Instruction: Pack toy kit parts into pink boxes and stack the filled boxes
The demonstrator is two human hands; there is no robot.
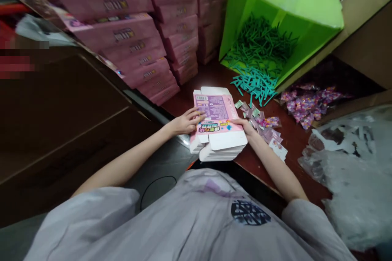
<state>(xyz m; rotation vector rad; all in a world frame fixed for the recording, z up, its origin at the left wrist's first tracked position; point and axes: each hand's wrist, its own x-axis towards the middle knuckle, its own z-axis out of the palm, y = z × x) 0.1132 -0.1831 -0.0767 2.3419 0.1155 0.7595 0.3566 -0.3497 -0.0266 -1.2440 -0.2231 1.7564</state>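
A thick stack of flat pink-and-white cartons lies in front of me, partly over the table's near edge, its white flaps toward my body. My left hand grips the stack's left side, with the fingers bent over the printed top. On the right side, my right hand holds the stack, its thumb on top and the other fingers mostly hidden. Small sachets and printed slips lie just beyond my right hand.
Pink boxes stand piled at the back left. A green bin lies open toward me, spilling green sticks onto the red-brown table. Colourful packets and clear plastic bags are at the right.
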